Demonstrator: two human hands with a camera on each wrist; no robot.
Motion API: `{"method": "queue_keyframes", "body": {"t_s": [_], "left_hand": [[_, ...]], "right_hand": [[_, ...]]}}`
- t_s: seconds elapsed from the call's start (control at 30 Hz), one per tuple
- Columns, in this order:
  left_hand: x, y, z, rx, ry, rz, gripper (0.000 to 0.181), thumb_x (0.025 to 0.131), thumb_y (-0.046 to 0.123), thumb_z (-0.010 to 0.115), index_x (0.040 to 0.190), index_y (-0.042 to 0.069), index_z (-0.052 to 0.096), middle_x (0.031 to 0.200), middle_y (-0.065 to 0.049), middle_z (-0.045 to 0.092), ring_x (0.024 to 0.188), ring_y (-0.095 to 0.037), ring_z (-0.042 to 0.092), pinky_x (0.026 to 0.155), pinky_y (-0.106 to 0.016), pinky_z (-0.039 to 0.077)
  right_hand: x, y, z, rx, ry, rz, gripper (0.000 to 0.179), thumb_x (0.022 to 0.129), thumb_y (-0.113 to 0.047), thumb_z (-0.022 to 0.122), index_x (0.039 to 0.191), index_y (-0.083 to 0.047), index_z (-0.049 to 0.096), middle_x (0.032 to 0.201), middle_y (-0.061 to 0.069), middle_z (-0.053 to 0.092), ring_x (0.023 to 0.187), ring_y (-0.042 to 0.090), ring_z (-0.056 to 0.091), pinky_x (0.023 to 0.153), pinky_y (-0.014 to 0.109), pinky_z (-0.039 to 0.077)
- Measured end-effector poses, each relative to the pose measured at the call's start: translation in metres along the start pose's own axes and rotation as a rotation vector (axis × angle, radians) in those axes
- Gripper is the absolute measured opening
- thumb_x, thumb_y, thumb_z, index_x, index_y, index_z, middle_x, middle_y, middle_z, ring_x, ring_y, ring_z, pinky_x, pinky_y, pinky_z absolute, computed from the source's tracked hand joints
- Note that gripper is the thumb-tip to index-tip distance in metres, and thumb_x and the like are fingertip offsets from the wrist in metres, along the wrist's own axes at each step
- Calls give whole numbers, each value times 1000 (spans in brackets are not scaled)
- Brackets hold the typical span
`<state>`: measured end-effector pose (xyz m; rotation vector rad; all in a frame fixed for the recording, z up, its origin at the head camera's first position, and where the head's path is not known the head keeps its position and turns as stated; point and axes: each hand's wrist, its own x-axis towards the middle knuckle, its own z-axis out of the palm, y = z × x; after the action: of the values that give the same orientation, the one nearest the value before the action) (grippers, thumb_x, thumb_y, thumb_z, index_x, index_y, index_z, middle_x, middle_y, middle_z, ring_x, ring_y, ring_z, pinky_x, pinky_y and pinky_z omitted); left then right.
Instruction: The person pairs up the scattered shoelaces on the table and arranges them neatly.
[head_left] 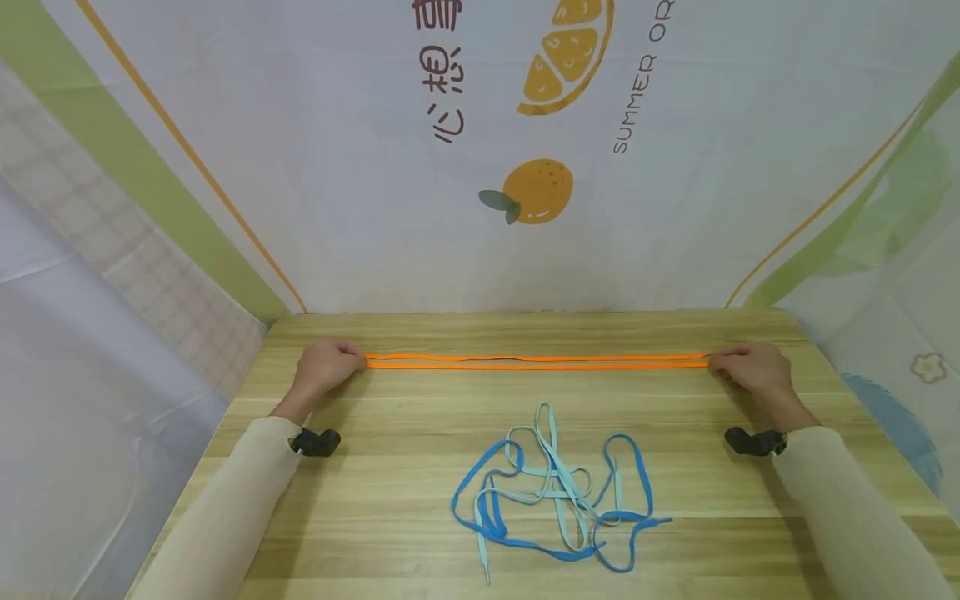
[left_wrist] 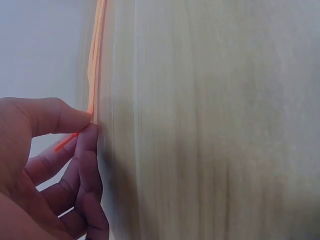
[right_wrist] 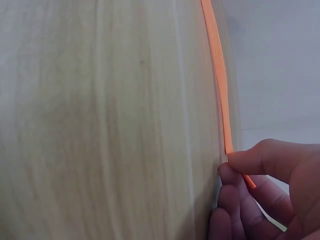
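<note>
An orange shoelace (head_left: pixel 536 366) stretches straight across the far part of the table in two near-parallel strands. My left hand (head_left: pixel 327 364) pinches its left end between thumb and fingertips; in the left wrist view a short orange tip (left_wrist: pixel 65 142) pokes out past the thumb. At the other end my right hand (head_left: pixel 753 368) pinches the lace the same way, and an orange tip (right_wrist: pixel 249 182) sticks out beside the thumb in the right wrist view. Both hands are low over the wooden table (head_left: pixel 375 483), far apart.
Nearer the front lie a blue shoelace (head_left: pixel 641 471) and a pale mint shoelace (head_left: pixel 566 483), loosely tangled together. A white cloth with orange prints (head_left: pixel 360 208) hangs behind the table's back edge, and more cloth hangs at both sides.
</note>
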<state>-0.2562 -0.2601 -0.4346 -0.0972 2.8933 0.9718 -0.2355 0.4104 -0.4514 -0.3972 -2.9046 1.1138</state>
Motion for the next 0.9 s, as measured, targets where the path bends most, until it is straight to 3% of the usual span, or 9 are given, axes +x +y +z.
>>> {"method": "queue_keyframes", "body": {"t_s": [0.23,0.4,0.6,0.77,0.9], "left_hand": [[4,-2,2,-7,2,-22,30,90,21,72,109,-1,82,115,-21,77,99,-36,68,78,-41,52],[15,-12,6,-11,25,-30,26,85,25,74,100,6,84,106,-15,78,91,-32,66,74,-40,51],[15,-10,5,-8,13,-37,27,86,24,74,102,5,83,110,-18,77,95,-35,67,77,-43,52],[9,-7,2,-11,13,-27,29,88,26,74,105,4,82,112,-17,77,95,-34,67,76,-41,51],[1,-1,-1,-17,-3,-38,34,93,26,74,114,1,81,121,-21,76,105,-37,68,81,-42,51]], "right_hand": [[6,0,4,-34,19,7,40,95,-32,80,117,1,83,89,-5,77,96,27,66,76,29,48],[8,1,7,-40,29,1,40,94,-32,80,117,1,83,105,11,80,107,38,66,77,30,49],[9,2,8,-61,16,-12,43,95,-32,79,120,2,81,130,29,72,113,44,65,80,35,50],[7,1,6,-45,-13,-9,46,96,-33,78,124,4,79,135,30,68,115,44,63,82,37,49],[5,1,2,-31,-40,-14,50,98,-36,78,128,4,77,127,25,73,107,34,63,80,36,49]]}}
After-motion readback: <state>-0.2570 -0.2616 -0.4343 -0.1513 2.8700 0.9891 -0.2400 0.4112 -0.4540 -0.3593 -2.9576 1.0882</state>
